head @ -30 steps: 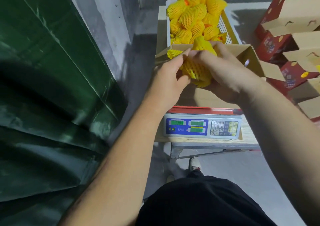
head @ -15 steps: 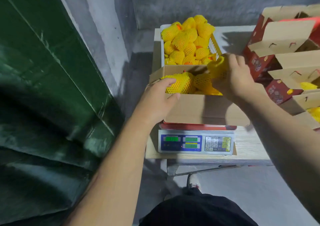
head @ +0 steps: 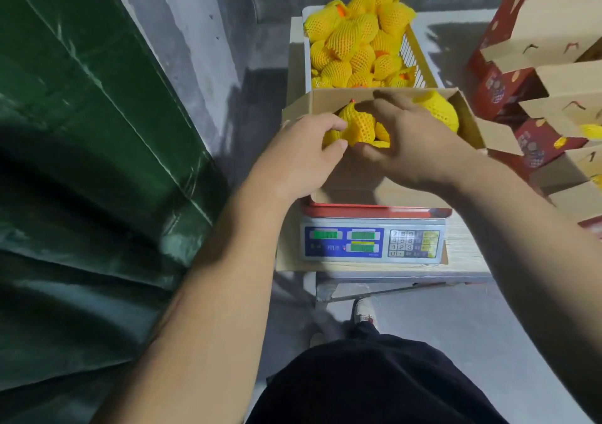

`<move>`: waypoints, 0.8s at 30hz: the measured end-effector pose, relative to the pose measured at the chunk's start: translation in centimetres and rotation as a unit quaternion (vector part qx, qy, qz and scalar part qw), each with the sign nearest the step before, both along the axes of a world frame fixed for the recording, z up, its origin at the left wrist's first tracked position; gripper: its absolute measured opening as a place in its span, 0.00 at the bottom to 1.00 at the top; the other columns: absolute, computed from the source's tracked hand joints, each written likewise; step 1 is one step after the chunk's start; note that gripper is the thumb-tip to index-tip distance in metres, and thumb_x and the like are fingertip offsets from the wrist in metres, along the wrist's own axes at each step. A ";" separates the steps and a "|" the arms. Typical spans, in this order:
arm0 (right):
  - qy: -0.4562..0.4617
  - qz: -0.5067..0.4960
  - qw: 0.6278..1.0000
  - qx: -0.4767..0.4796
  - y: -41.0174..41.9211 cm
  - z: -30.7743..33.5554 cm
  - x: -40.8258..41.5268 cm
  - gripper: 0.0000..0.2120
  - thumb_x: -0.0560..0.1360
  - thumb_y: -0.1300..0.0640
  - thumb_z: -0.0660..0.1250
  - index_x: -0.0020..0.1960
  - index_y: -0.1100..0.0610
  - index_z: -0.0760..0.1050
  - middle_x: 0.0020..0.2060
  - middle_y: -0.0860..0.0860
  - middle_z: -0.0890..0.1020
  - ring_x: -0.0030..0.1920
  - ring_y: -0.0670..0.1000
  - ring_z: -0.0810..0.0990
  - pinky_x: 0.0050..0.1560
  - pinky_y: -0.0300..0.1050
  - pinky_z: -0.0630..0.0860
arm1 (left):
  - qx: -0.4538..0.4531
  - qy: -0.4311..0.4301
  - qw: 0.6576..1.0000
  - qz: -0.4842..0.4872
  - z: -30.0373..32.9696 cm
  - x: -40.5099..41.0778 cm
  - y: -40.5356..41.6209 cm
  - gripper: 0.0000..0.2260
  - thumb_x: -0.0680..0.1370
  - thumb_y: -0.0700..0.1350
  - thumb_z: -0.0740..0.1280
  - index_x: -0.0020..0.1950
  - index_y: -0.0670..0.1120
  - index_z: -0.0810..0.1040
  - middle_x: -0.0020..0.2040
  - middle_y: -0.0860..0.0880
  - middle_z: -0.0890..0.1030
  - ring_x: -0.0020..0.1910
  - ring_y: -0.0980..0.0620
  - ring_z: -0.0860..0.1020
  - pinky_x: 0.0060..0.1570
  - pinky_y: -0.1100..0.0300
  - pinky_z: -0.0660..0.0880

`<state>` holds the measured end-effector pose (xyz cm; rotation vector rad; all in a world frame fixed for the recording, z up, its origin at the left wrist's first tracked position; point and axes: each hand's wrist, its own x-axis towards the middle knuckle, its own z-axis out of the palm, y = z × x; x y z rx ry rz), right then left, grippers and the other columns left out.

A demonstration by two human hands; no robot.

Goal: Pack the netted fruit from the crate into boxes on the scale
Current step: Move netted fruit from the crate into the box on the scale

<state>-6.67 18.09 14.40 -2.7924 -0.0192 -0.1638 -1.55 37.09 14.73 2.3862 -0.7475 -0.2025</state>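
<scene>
Both hands (head: 358,150) grip one netted fruit (head: 358,124).

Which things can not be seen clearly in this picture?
- Head view: green scale displays too blurred to read.
- Open brown cardboard box floor, hidden by left hand and right hand.
- Red printed cartons, cut off by the right edge.

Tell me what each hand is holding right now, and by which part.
Both hands, left and right, hold one netted fruit in the box: left on its left side, right on its right.
</scene>
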 end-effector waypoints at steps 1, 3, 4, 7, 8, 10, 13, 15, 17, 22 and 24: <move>-0.005 0.009 1.000 0.008 0.7 0.3 -0.1 0.30 0.78 0.45 0.69 0.76 0.54 0.70 0.75 0.58 0.69 0.73 0.61 0.70 0.72 0.57 0.69 | 0.006 -0.008 1.000 0.005 0.2 0.0 0.3 0.16 0.84 0.52 0.64 0.72 0.56 0.76 0.71 0.53 0.78 0.69 0.51 0.74 0.61 0.58 0.69; -0.007 0.016 1.000 0.007 1.4 0.8 -0.2 0.29 0.78 0.44 0.68 0.75 0.53 0.71 0.73 0.56 0.72 0.70 0.60 0.74 0.67 0.57 0.73 | 0.017 -0.033 0.999 0.010 0.6 0.2 0.6 0.16 0.84 0.52 0.64 0.73 0.56 0.76 0.71 0.53 0.78 0.71 0.48 0.74 0.65 0.53 0.71; -0.006 0.017 1.000 0.004 1.6 1.0 -0.2 0.28 0.78 0.44 0.67 0.75 0.53 0.71 0.72 0.56 0.73 0.68 0.61 0.75 0.65 0.58 0.75 | 0.021 -0.040 0.999 0.008 0.8 0.2 0.5 0.16 0.84 0.52 0.65 0.73 0.56 0.76 0.71 0.52 0.78 0.71 0.47 0.74 0.66 0.52 0.72; 0.002 0.016 1.000 0.003 1.3 1.1 -0.3 0.25 0.79 0.47 0.68 0.74 0.51 0.72 0.71 0.56 0.74 0.67 0.61 0.76 0.62 0.59 0.76 | 0.034 -0.048 0.998 0.001 1.4 0.2 0.0 0.16 0.84 0.52 0.65 0.73 0.55 0.77 0.70 0.53 0.78 0.69 0.48 0.74 0.64 0.54 0.71; 0.005 0.018 1.000 0.003 1.2 1.0 -0.3 0.25 0.79 0.47 0.68 0.74 0.51 0.72 0.71 0.56 0.74 0.67 0.61 0.76 0.62 0.59 0.76 | 0.041 -0.052 0.998 0.001 1.5 0.2 -0.1 0.16 0.84 0.52 0.65 0.73 0.56 0.77 0.70 0.53 0.78 0.69 0.48 0.74 0.64 0.53 0.72; 0.008 0.023 1.000 0.004 1.0 0.9 -0.2 0.25 0.80 0.48 0.69 0.75 0.52 0.72 0.70 0.56 0.75 0.66 0.61 0.76 0.62 0.58 0.75 | 0.047 -0.059 0.997 0.002 1.6 0.2 -0.2 0.16 0.84 0.52 0.65 0.72 0.57 0.77 0.69 0.52 0.78 0.69 0.47 0.74 0.65 0.50 0.74; -0.003 0.025 1.000 0.004 0.5 1.1 -0.1 0.25 0.79 0.47 0.69 0.74 0.52 0.72 0.69 0.57 0.77 0.65 0.61 0.77 0.61 0.56 0.76 | 0.045 -0.065 0.997 0.002 1.5 0.1 -0.1 0.16 0.84 0.52 0.65 0.72 0.57 0.77 0.68 0.52 0.79 0.67 0.47 0.75 0.61 0.51 0.73; -0.010 0.025 1.000 0.007 0.3 1.2 -0.1 0.25 0.79 0.47 0.70 0.74 0.52 0.73 0.69 0.57 0.78 0.64 0.60 0.78 0.60 0.54 0.76 | 0.046 -0.064 0.997 0.000 1.4 -0.1 -0.1 0.15 0.84 0.52 0.65 0.72 0.57 0.78 0.68 0.52 0.79 0.67 0.47 0.75 0.60 0.52 0.73; -0.007 0.027 1.000 0.009 0.3 1.2 0.1 0.24 0.79 0.47 0.70 0.73 0.51 0.74 0.67 0.56 0.79 0.63 0.60 0.78 0.58 0.51 0.74 | 0.037 -0.066 0.997 0.003 1.2 -0.4 -0.1 0.16 0.84 0.51 0.65 0.72 0.55 0.78 0.67 0.52 0.80 0.65 0.48 0.76 0.59 0.52 0.73; 0.004 0.032 0.999 0.008 0.7 1.0 0.1 0.23 0.80 0.47 0.69 0.73 0.50 0.74 0.66 0.56 0.78 0.62 0.60 0.78 0.56 0.51 0.74 | 0.030 -0.075 0.997 0.009 1.0 -0.5 0.3 0.15 0.84 0.50 0.65 0.71 0.54 0.79 0.65 0.53 0.80 0.64 0.49 0.76 0.60 0.50 0.76; 0.008 0.033 0.999 0.008 0.6 0.9 0.0 0.23 0.80 0.47 0.69 0.74 0.50 0.73 0.68 0.55 0.78 0.63 0.60 0.78 0.58 0.52 0.75 | 0.033 -0.070 0.997 0.013 0.8 -0.5 0.7 0.14 0.84 0.50 0.65 0.70 0.55 0.79 0.66 0.53 0.80 0.65 0.49 0.76 0.61 0.49 0.76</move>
